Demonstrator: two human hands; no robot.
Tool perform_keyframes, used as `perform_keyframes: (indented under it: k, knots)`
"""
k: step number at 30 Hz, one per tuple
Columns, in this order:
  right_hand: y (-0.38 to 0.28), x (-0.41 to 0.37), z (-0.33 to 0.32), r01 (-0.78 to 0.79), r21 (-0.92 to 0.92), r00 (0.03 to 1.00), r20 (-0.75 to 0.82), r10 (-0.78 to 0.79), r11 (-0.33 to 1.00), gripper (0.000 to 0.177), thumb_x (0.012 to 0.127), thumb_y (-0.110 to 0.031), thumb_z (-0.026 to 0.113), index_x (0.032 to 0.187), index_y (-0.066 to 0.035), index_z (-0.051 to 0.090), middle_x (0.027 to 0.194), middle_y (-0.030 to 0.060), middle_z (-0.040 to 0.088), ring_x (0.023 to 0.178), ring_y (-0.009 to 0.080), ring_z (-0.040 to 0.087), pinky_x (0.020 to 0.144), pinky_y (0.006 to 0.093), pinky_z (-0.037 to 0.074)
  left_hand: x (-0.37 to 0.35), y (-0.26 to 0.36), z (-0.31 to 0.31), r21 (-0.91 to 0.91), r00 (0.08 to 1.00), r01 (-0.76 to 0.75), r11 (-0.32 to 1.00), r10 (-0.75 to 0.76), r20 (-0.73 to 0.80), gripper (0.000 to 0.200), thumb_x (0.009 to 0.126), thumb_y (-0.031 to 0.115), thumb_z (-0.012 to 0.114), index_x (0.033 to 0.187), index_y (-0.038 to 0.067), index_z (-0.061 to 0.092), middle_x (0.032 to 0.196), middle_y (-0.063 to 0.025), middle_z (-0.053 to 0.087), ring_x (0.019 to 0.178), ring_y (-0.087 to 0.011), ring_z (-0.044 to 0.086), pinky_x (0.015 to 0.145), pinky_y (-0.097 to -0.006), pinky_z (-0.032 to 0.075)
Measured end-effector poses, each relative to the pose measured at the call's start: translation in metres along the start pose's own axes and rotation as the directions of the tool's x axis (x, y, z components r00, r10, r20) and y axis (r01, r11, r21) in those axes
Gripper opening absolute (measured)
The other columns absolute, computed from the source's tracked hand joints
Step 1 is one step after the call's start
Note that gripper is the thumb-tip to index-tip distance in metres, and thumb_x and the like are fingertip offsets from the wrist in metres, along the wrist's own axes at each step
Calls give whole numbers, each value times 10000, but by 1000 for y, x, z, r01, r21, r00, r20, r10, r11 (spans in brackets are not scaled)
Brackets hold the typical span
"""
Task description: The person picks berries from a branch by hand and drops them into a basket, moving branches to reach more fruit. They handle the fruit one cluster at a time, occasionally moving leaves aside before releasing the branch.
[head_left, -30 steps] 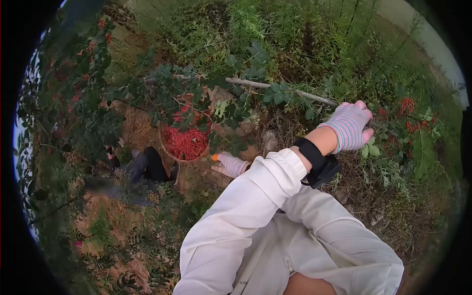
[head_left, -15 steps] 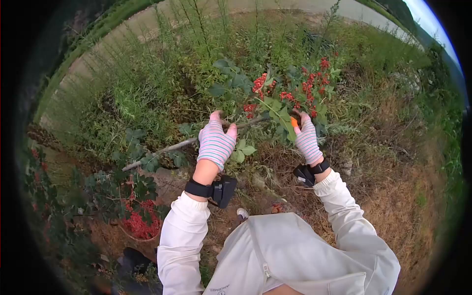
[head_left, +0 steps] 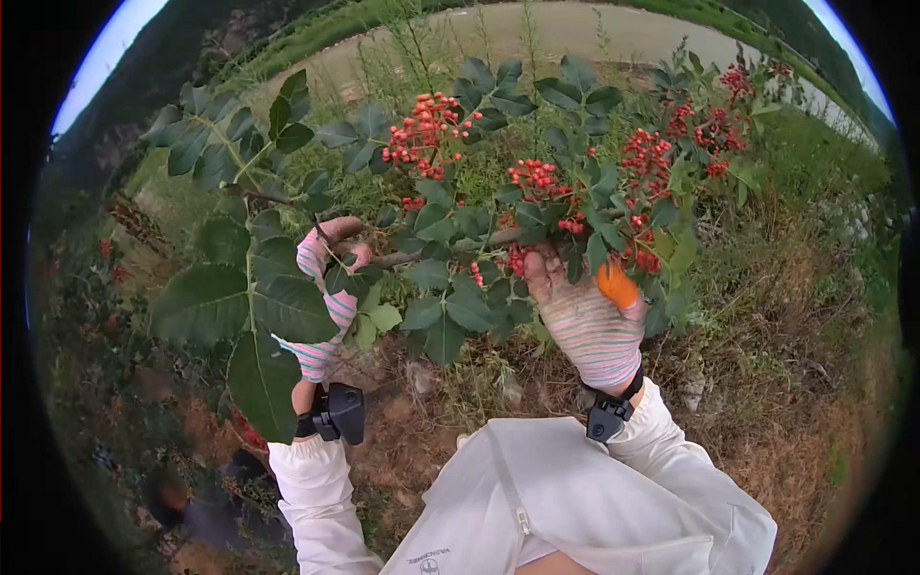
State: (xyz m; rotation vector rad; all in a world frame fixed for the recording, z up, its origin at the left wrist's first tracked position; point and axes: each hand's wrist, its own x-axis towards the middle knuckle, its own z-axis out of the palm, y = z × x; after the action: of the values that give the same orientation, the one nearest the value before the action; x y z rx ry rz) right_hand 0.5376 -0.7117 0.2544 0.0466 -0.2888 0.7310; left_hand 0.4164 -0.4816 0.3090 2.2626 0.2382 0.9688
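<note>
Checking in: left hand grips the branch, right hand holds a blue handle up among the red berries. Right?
Not quite. The head view shows the handle in the right hand is orange, not blue. The rest stands: the left hand grips the branch and the right hand is up among the red berries.

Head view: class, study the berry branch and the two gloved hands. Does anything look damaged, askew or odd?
The branch lies almost level, held between left hand and right hand, not growing upright. The striped gloves leave the fingertips bare. Nothing looks spilled.
</note>
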Motion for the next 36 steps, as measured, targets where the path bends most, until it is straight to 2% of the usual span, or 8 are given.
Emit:
perform_keyframes:
  k: [9, 14, 19, 23, 25, 29, 32, 36]
  knots:
    - [-20, -45, -57, -53, -900, 995, -86, -57, 433, 386, 872, -278, 536, 1182, -59, 464, 1198, 122, 478, 1118, 244, 460, 1029, 430, 363, -90, 60, 32, 137, 760, 14, 990, 79, -645, 302, 868, 61, 482, 1163, -5, 485, 987, -105, 579, 872, -160, 542, 804, -285, 421]
    - [-26, -55, -52, -181, 92, 970, -147, 193, 979, 451, 737, -165, 645, 1147, -54, 496, 1170, 101, 512, 1091, 233, 468, 1042, 465, 331, -145, 46, 97, -472, 666, 513, 717, -680, -308, 193, 895, 187, 512, 982, 21, 556, 988, -87, 576, 911, -141, 528, 843, -281, 414]
    - [-35, -70, -98, -138, 142, 945, -276, 174, 980, 506, 588, -55, 706, 1072, -52, 556, 1094, 73, 573, 1077, 265, 479, 1056, 459, 312, -154, -20, 130, -991, 833, 132, -7, -541, 115, 374, 952, 256, 387, 1264, 51, 405, 1280, -101, 434, 1159, -182, 428, 998, -340, 346]
    - [-40, -75, -138, -112, 652, 819, -366, 441, 750, 430, 612, -56, 700, 1025, -50, 579, 1026, 79, 603, 1086, 289, 475, 1060, 452, 306, -156, -39, 141, -991, 894, 131, 18, -434, 111, 427, 975, 253, 275, 1366, 81, 274, 1386, -98, 337, 1236, -222, 371, 1044, -377, 317]
    - [-36, -75, -137, -146, 233, 931, -297, 214, 961, 386, 660, -85, 686, 1025, -26, 574, 1056, 98, 586, 1091, 308, 473, 1065, 449, 298, -159, -49, 147, -985, 870, 155, -81, -460, 174, 411, 966, 239, 312, 1347, 86, 320, 1312, -83, 420, 1169, -213, 429, 1000, -368, 352]
    - [-42, -93, -135, -344, -427, 896, -414, 158, 836, 469, 714, -210, 695, 1072, 35, 516, 1142, 140, 516, 1095, 295, 488, 1013, 409, 367, -198, -120, 167, -300, 961, 240, 923, -269, -59, 372, 953, 243, 384, 1292, 94, 415, 1108, -21, 559, 955, -180, 536, 845, -333, 429]
    - [-43, -103, -106, -431, -605, 887, -422, 189, 669, 615, 705, -304, 710, 1138, 40, 442, 1107, 137, 511, 1073, 273, 506, 957, 385, 411, -183, -72, 137, 16, 839, 535, 845, -533, 107, 381, 961, 253, 376, 1310, 103, 390, 1024, 32, 565, 836, -156, 535, 750, -304, 430]
    - [-20, -91, -105, -239, -813, 947, -315, -57, 531, 520, 821, -207, 610, 1212, 44, 375, 1086, 127, 512, 1007, 212, 537, 876, 345, 469, -180, -70, 128, -575, 789, 591, 566, -556, 263, 392, 980, 222, 309, 1357, 117, 307, 1276, -39, 465, 1143, -152, 453, 941, -268, 381]
